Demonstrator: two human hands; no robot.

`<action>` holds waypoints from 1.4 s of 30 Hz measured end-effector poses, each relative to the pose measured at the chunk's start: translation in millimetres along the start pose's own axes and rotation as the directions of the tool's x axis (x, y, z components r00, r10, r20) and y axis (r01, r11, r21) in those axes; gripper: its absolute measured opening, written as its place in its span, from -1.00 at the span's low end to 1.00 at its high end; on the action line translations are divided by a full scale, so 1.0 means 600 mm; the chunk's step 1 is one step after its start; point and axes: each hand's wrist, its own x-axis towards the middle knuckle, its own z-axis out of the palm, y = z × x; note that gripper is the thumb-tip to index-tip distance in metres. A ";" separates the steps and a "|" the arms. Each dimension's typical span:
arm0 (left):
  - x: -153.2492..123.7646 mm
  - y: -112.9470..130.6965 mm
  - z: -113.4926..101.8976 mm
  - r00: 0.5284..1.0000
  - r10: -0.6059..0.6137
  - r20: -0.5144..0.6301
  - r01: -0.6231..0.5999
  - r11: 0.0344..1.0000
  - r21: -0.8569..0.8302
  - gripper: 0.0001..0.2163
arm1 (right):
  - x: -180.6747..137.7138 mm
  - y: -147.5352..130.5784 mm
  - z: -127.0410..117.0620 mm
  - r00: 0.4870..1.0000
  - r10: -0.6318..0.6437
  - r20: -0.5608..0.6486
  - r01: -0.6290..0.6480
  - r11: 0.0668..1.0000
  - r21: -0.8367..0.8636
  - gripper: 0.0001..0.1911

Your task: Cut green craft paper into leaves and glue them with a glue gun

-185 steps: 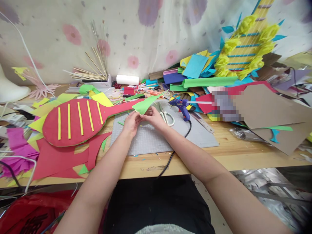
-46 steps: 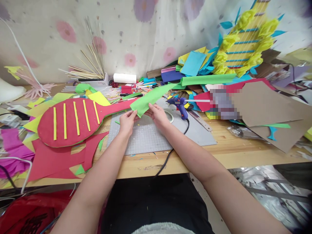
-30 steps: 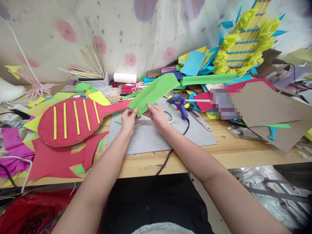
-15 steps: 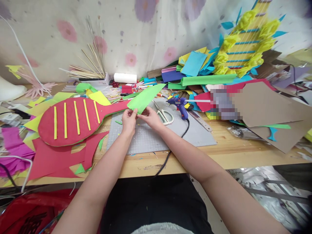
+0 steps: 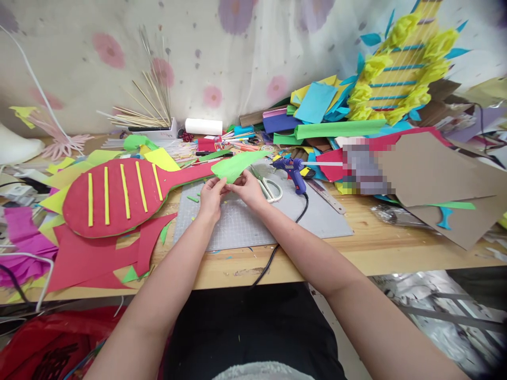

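A light green sheet of paper (image 5: 236, 163) is pinched at its near edge by both hands above the grey cutting mat (image 5: 257, 221). My left hand (image 5: 211, 194) grips its left corner with closed fingers. My right hand (image 5: 249, 189) grips the same edge just to the right, fingers closed. The sheet looks folded to a narrow pointed shape that reaches toward the back right. Left of the hands lies a red racket-shaped cutout (image 5: 119, 196) with yellow stripes, its handle ending by the green paper.
White-handled scissors (image 5: 266, 184) and a blue glue gun (image 5: 292, 171) lie on the mat right of the hands; the gun's black cord (image 5: 277, 248) runs over the front edge. Coloured paper piles (image 5: 317, 113), brown cardboard (image 5: 431, 174) and a metal ruler (image 5: 328, 194) crowd the right.
Over the last second the green sheet went from spread wide and raised to a narrower, lower folded shape. Both hands kept their hold and stayed over the mat's far edge.
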 end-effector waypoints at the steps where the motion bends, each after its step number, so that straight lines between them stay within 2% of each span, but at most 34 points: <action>1: -0.001 0.001 -0.001 1.000 -0.003 0.010 0.003 1.000 -0.007 -0.74 | 0.000 0.000 0.000 1.000 -0.004 0.004 0.004 1.000 -0.009 -0.61; 8: -0.001 0.001 -0.007 0.999 0.023 0.033 -0.023 1.000 -0.002 -0.76 | 0.001 -0.001 0.000 1.000 -0.027 0.016 0.028 0.993 -0.118 -0.64; 11: 0.004 -0.002 -0.009 0.997 0.073 -0.007 -0.073 0.997 0.005 -0.78 | 0.001 -0.005 -0.006 0.996 -0.071 0.046 0.077 0.982 -0.170 -0.70; 16: 0.021 0.001 -0.023 0.988 0.127 -0.087 -0.129 0.991 -0.020 -0.83 | -0.002 -0.037 -0.050 0.988 -0.129 0.081 0.150 0.921 -0.361 -0.72; 18: 0.028 0.005 -0.031 0.988 0.115 -0.104 -0.118 0.993 -0.022 -0.84 | -0.006 -0.058 -0.077 0.991 -0.086 0.107 0.128 0.856 -0.500 -0.75; 22: 0.034 0.010 -0.040 0.989 0.098 -0.110 -0.100 0.995 -0.014 -0.81 | -0.017 -0.098 -0.123 0.985 0.036 0.170 0.104 0.661 -0.743 -0.79; 26: 0.033 0.011 -0.038 0.990 0.094 -0.105 -0.090 0.995 0.038 -0.83 | -0.030 -0.119 -0.158 0.971 0.106 0.214 0.099 0.637 -0.764 -0.73; 28: 0.032 0.009 -0.035 0.989 0.105 -0.101 -0.098 0.992 0.075 -0.84 | -0.040 -0.126 -0.181 0.943 0.213 0.254 0.080 0.598 -0.798 -0.68; 29: 0.031 0.009 -0.034 0.989 0.114 -0.099 -0.105 0.990 0.093 -0.85 | -0.046 -0.130 -0.195 0.919 0.295 0.261 0.060 0.549 -0.833 -0.64; 31: 0.030 0.007 -0.032 0.987 0.125 -0.098 -0.113 0.986 0.121 -0.86 | -0.058 -0.139 -0.227 0.872 0.450 0.192 0.005 0.384 -0.923 -0.56; 32: 0.030 0.007 -0.030 0.987 0.128 -0.095 -0.114 0.985 0.133 -0.86 | -0.062 -0.142 -0.242 0.878 0.467 0.109 -0.030 0.281 -0.959 -0.51; 33: 0.029 0.007 -0.029 0.988 0.130 -0.089 -0.117 0.983 0.143 -0.87 | -0.065 -0.144 -0.255 0.899 0.439 0.014 -0.078 0.190 -0.979 -0.45; 35: 0.027 0.006 -0.027 0.989 0.135 -0.067 -0.123 0.979 0.161 -0.87 | -0.066 -0.142 -0.273 0.943 0.308 -0.123 -0.168 0.123 -0.978 -0.36; 37: 0.025 0.004 -0.025 0.991 0.130 -0.039 -0.121 0.976 0.180 -0.89 | -0.057 -0.129 -0.277 0.970 0.199 -0.143 -0.180 0.182 -0.967 -0.31; 40: 0.022 0.001 -0.025 0.996 0.090 0.011 -0.091 0.971 0.222 -0.89 | -0.033 -0.092 -0.265 0.988 0.117 -0.100 -0.134 0.333 -0.933 -0.35; 42: 0.021 0.000 -0.027 0.997 0.067 0.035 -0.074 0.966 0.247 -0.88 | -0.017 -0.064 -0.255 0.983 0.070 -0.167 -0.181 0.406 -0.896 -0.42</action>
